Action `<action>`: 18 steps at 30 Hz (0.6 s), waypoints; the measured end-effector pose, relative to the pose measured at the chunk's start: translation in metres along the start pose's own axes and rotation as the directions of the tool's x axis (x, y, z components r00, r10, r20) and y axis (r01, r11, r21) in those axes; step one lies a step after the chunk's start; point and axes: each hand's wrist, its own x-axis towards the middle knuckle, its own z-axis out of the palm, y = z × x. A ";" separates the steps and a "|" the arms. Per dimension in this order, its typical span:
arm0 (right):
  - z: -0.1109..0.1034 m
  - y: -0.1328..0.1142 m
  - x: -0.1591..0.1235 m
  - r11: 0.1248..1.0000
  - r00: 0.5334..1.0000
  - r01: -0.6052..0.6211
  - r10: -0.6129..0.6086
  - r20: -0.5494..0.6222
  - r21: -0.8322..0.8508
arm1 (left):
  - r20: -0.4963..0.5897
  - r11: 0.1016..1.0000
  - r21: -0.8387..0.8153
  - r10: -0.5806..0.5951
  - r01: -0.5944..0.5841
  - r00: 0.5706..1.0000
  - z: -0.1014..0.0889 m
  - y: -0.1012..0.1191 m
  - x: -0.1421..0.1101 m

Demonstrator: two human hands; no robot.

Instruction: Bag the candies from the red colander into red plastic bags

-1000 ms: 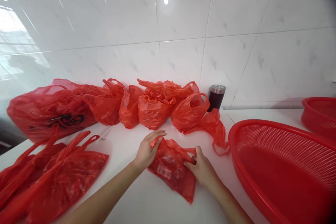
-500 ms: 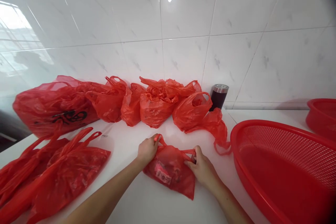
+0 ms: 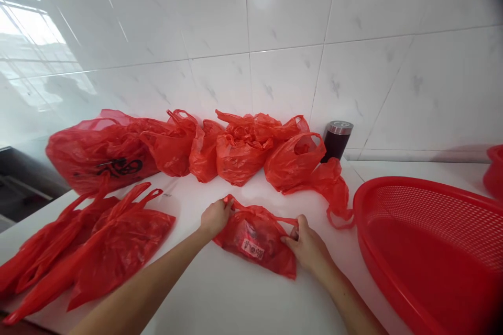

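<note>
A small red plastic bag (image 3: 257,241) with a white label showing through lies on the white counter (image 3: 236,293) in front of me. My left hand (image 3: 214,217) is closed on the bag's left handle. My right hand (image 3: 308,246) is closed on its right handle, and the bag's mouth is stretched between them.
Several filled red bags (image 3: 239,149) stand in a row along the tiled wall, with a dark jar (image 3: 336,140) at their right end. More red bags (image 3: 98,243) lie at the left. A large red perforated basket (image 3: 428,251) fills the right side; another red basin (image 3: 495,167) sits behind it.
My left hand went from lying open on the bag to gripping its left handle. Both hands have pulled the handles apart, and the bag has turned so its label faces up.
</note>
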 end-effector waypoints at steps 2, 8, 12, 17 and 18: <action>0.000 0.002 0.001 0.999 1.000 -0.013 0.013 0.002 0.046 | -0.072 0.998 -0.031 0.051 -0.054 0.996 -0.012 0.007 0.002; 0.003 0.014 0.004 0.990 1.000 0.016 -0.019 0.020 0.140 | -0.036 0.861 -0.086 0.501 -0.502 0.865 -0.022 0.055 -0.023; 0.003 0.015 0.005 0.966 0.999 0.030 -0.037 0.024 0.258 | 0.200 0.825 -0.168 0.564 -0.540 0.801 -0.009 0.067 -0.038; 0.000 0.012 0.006 0.930 1.000 0.018 -0.024 0.012 0.368 | 0.291 0.884 -0.292 0.446 -0.365 0.846 -0.056 0.041 -0.052; 0.000 0.012 0.006 0.932 1.000 0.011 -0.017 0.013 0.363 | 0.311 0.884 -0.341 0.427 -0.320 0.849 -0.073 0.033 -0.059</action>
